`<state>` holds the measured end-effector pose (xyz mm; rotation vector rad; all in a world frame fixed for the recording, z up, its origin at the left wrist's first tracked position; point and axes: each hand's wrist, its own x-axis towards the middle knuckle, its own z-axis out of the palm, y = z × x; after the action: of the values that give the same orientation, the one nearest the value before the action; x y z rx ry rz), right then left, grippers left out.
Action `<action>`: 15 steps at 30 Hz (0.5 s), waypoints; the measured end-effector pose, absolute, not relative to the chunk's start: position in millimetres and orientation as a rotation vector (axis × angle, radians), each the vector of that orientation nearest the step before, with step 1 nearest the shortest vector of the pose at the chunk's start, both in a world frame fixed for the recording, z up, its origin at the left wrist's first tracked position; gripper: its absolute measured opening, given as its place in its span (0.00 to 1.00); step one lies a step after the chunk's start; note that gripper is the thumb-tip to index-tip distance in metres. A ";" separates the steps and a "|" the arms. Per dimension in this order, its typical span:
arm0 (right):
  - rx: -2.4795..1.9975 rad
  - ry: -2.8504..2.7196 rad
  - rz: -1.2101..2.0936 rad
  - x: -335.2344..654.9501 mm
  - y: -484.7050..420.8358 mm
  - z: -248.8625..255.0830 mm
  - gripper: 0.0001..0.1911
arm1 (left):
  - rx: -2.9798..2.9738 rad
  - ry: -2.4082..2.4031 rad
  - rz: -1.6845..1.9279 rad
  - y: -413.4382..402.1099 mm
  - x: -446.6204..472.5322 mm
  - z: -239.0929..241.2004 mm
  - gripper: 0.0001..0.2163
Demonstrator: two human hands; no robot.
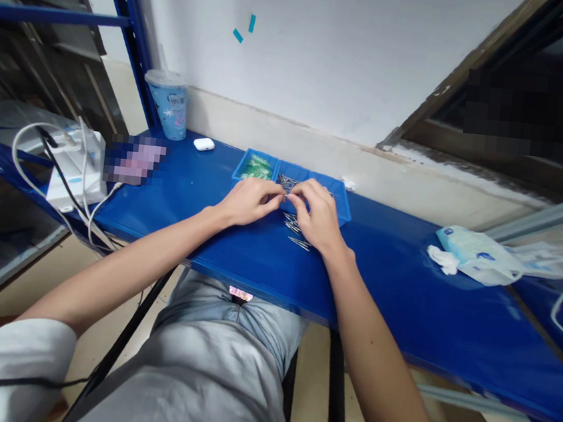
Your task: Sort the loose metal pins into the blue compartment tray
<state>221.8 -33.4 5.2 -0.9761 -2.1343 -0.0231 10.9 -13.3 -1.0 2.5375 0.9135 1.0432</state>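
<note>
My left hand [251,201] and my right hand [317,213] meet fingertip to fingertip above the front of a blue divided tray [346,204]. Each is closed in a pinch, and whatever sits between the fingertips is too small to name. Thin, pointed metal pieces [299,242] lie loose on the blue tabletop just below my right hand. More slim metal pieces [287,182] fill the tray's middle compartment, partly hidden by my fingers. Small green pieces [257,167] in clear plastic lie in the left compartment. My right hand covers part of the right compartment.
A blue patterned cup [169,106] with a straw stands at the back left, near a white earphone case [204,144]. Further left are a blurred pinkish item [139,159] and a white power strip [76,176] with cables. On the right lies a tissue pack [478,255].
</note>
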 end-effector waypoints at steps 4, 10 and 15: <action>-1.006 -2.133 -0.026 222.0 -34.1 6.2 0.12 | 2.526 0.900 1.063 -12.9 11.2 -2.2 0.15; -0.991 -2.120 0.001 221.2 -35.0 4.9 0.05 | 2.521 0.965 1.060 -12.5 10.7 -1.6 0.15; -1.006 -2.139 0.011 221.8 -35.1 5.1 0.07 | 2.540 0.962 1.035 -14.0 11.0 0.2 0.15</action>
<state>221.8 -35.1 5.1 -1.0062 -2.1387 0.0109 11.0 -14.0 0.2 2.5399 0.9616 1.0351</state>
